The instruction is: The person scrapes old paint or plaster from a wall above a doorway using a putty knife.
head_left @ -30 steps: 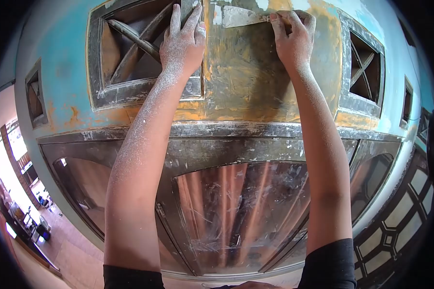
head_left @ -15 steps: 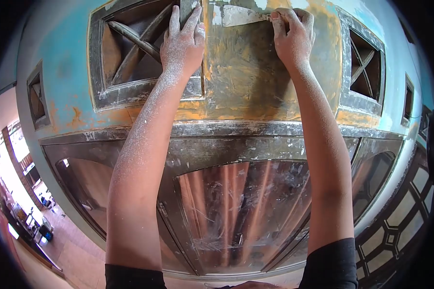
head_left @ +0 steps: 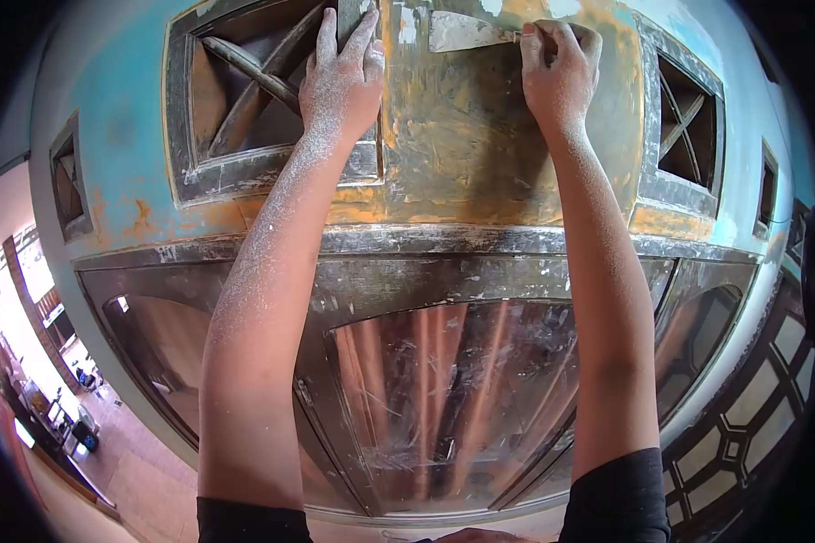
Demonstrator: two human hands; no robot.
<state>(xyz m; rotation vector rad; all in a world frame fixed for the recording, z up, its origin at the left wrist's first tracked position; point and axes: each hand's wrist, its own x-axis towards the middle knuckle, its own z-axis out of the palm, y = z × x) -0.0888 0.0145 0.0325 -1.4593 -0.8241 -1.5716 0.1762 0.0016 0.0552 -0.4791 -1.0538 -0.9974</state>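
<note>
While nearly horizontal, scraper [head_left: 466, 33] blade-left.

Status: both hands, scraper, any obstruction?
Right hand gripping scraper. Left hand on wooden frame. Scraper at patchy wall, nothing visibly blocking it.

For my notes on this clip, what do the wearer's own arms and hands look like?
Short black fabric sleeves end above the elbows. The left hand and right hand are ungloved, with no watch or bracelet visible. Pale powdery dust marks both, more heavily the left.
</note>
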